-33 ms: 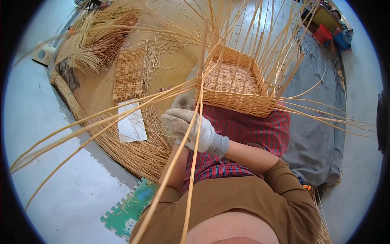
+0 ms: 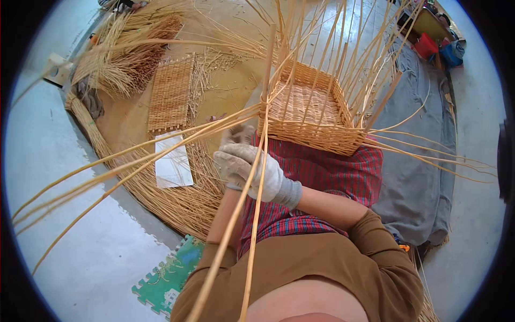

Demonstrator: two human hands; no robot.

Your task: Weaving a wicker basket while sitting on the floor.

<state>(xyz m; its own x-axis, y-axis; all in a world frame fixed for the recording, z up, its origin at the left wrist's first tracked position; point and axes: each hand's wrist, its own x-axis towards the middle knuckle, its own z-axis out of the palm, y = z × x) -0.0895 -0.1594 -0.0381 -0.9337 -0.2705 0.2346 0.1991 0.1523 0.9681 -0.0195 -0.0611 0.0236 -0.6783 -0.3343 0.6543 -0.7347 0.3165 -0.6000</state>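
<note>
A woven wicker basket (image 2: pixel 306 134) sits on red checked cloth (image 2: pixel 338 172), with long upright stakes and loose rods (image 2: pixel 153 158) radiating from it. A thicker stake (image 2: pixel 266 59) stands at its near left corner. Below that corner, my right hand (image 2: pixel 263 174), in a pale grey glove, has its fingers curled over the left one; what they grip is hidden. My left hand (image 2: pixel 236 137), also gloved, is mostly behind the right, its fingertips raised beside the basket and blurred. Two long rods cross in front of both hands toward my body.
Rod bundles (image 2: pixel 129 53) lie at upper left beside a woven panel (image 2: pixel 170 94), above a white sheet (image 2: pixel 173 166). More rods (image 2: pixel 161 209) curve along the left. A green foam mat (image 2: pixel 166 273) is at lower left. Grey cloth (image 2: pixel 413 193) covers the right, with red and blue containers (image 2: pixel 426 48) beyond.
My left forearm has shifted slightly, and the raised fingers of that hand have moved a little. The long rods at left have swayed slightly; the basket stays in place.
</note>
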